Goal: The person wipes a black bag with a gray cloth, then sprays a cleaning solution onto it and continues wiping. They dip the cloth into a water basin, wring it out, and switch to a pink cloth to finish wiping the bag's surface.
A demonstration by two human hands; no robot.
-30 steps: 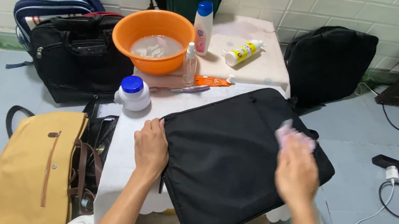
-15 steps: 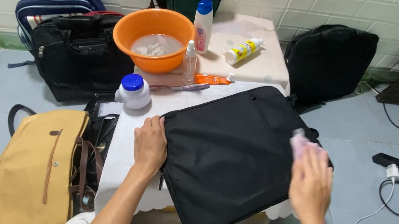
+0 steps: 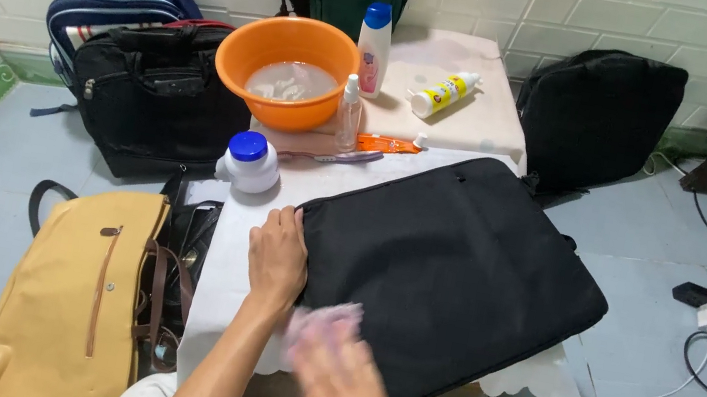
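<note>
The black laptop bag (image 3: 447,273) lies flat at centre frame on the white table (image 3: 224,273); the left hand (image 3: 277,258) presses its left edge, fingers flat; the blurred right hand (image 3: 344,391), lower centre, grips a pinkish cloth (image 3: 322,324); judged a wiping step, calling for firm strokes across the fabric.

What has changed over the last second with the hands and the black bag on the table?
The right hand, with its pale pink cloth, swept from the far right part of the black laptop bag across to its near left edge, now blurred in motion. The left hand stayed pressed on the bag's left edge. Bag, orange basin and bottles unmoved.
</note>
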